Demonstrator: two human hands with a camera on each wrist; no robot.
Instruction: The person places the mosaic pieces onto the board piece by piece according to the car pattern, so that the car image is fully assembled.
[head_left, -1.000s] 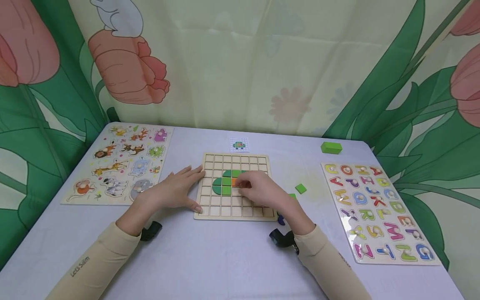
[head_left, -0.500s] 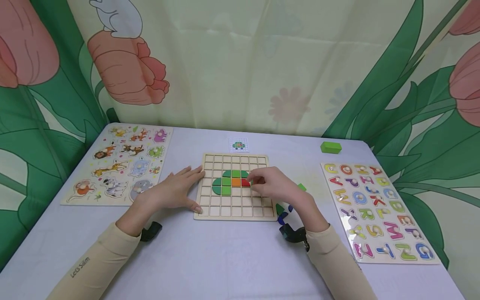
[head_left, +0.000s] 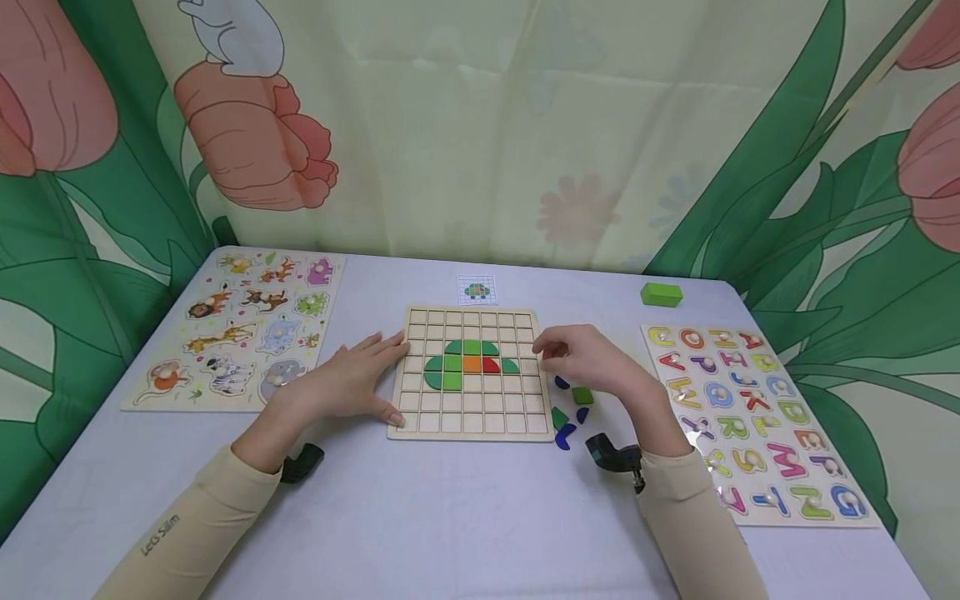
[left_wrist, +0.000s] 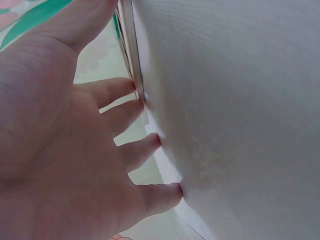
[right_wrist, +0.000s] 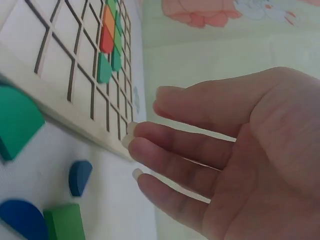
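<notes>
A wooden grid board (head_left: pixel 459 414) lies at the table's middle. Green pieces (head_left: pixel 450 367), an orange square (head_left: pixel 472 364), a red piece (head_left: pixel 491 365) and a small green piece (head_left: pixel 510 366) sit in its cells. My left hand (head_left: pixel 358 377) rests flat on the table, fingers spread, touching the board's left edge. My right hand (head_left: pixel 581 357) hovers just right of the board, fingers relaxed and holding nothing; the right wrist view shows this hand (right_wrist: pixel 210 150) with an empty palm. Below it lie loose blue pieces (head_left: pixel 562 382) and a green square (head_left: pixel 582 396).
An animal puzzle (head_left: pixel 240 327) lies at the left, an alphabet puzzle (head_left: pixel 753 421) at the right. A small picture card (head_left: pixel 477 290) sits behind the board, a green block (head_left: pixel 662 294) at the back right. A flowered curtain closes the back.
My right hand has drawn back off the board to the right. The red piece and the small green piece beside it now show in the row. The left hand has not moved.
</notes>
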